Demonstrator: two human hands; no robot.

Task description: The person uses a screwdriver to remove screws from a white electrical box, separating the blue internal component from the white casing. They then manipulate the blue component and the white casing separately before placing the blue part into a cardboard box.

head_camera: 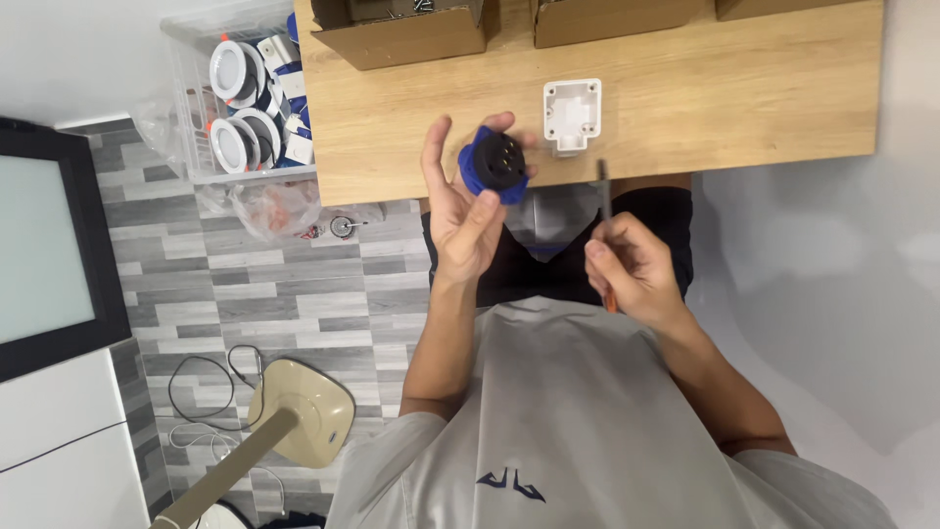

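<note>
Blue-and-black round plastic plug connector [497, 162], brass pins showing in its dark face, sits at about 12 o'clock from the person's chest, raised in front of the near edge of the light wooden worktop [685, 108]. The hands work close together: the left hand [465, 211] is half closed around the connector, thumb and fingertips pinching its blue rim, palm turned toward the camera. The right hand [632, 266], at 3 o'clock from the connector and a little lower, is closed on a slim screwdriver with a dark shaft and orange handle [604, 196] — its tip points up toward the worktop edge.

On the worktop at 1 o'clock from the connector lies a white square plastic housing [572, 115], hollow side up. Brown cardboard boxes [411, 29] line the far edge at 12 o'clock. At 10 o'clock, beside the worktop, a clear plastic bin [186, 93] holds round white recessed lamps [235, 73]. Down at 8 o'clock — on the grey plank floor [255, 284] — stands a beige fan base [304, 411] with a loose cable.
</note>
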